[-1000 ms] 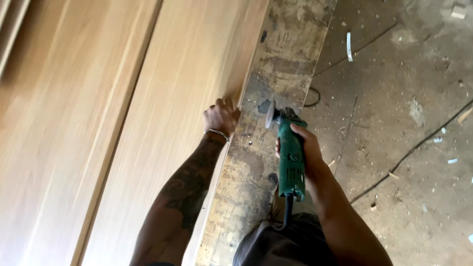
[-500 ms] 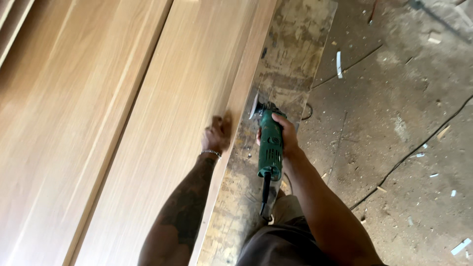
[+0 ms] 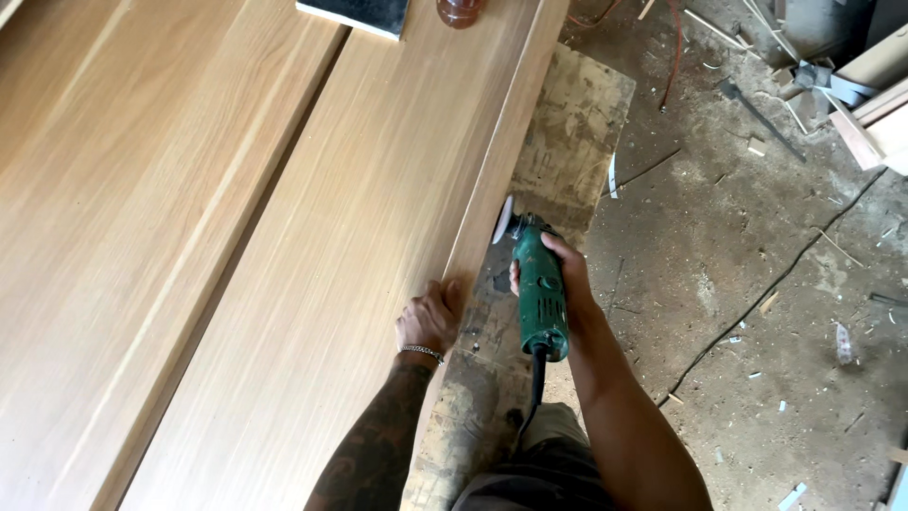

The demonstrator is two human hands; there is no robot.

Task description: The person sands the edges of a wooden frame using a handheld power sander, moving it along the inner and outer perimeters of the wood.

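Though partly hidden, green grinder point(image 3: 541, 293)

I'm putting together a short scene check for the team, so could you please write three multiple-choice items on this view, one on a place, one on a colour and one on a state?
1. Where does the left hand rest?
A. On the right edge of the wooden panel
B. On the floor
C. On the grinder's cord

2. What colour is the body of the angle grinder?
A. Red
B. Green
C. Yellow

3. How is the angle grinder held?
A. Lying loose on the floor
B. Gripped in both hands
C. Gripped in the right hand alone, disc towards the panel's edge

Answers: 1 A, the fingers curl over the panel's edge. 2 B, the housing is plainly green with a black cord. 3 C, only the right hand wraps the body, and the pale disc faces the edge.
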